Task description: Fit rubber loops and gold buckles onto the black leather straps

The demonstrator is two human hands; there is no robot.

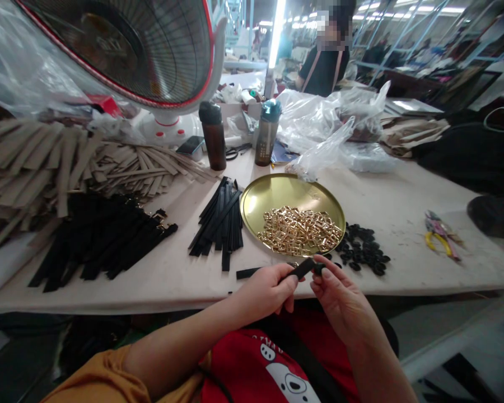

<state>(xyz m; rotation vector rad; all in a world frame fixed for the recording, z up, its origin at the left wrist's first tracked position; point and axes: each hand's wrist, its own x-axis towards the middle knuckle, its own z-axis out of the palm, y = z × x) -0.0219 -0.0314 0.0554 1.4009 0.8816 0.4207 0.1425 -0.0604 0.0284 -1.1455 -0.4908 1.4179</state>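
Note:
My left hand [273,288] is closed around a black strap [304,268] near the table's front edge. At the strap's far end, my right hand [338,291] pinches a small black round piece [318,268], fingertips close to the strap. Whether piece and strap touch is hard to make out. Just beyond my hands is a gold tray [266,193] bearing a heap of small gold metal buckles [300,229]. Loose black round pieces [365,246] lie to its right. A bundle of black straps [220,221] lies to its left, and one single strap [247,273] lies by my left hand.
A larger pile of black straps [105,240] and beige strips [29,162] fill the left side. Pliers [439,240] lie at right. Behind stand a fan [121,50], a dark bottle [213,137], another bottle [266,134] and plastic bags [315,123]. A person [325,70] stands farther back.

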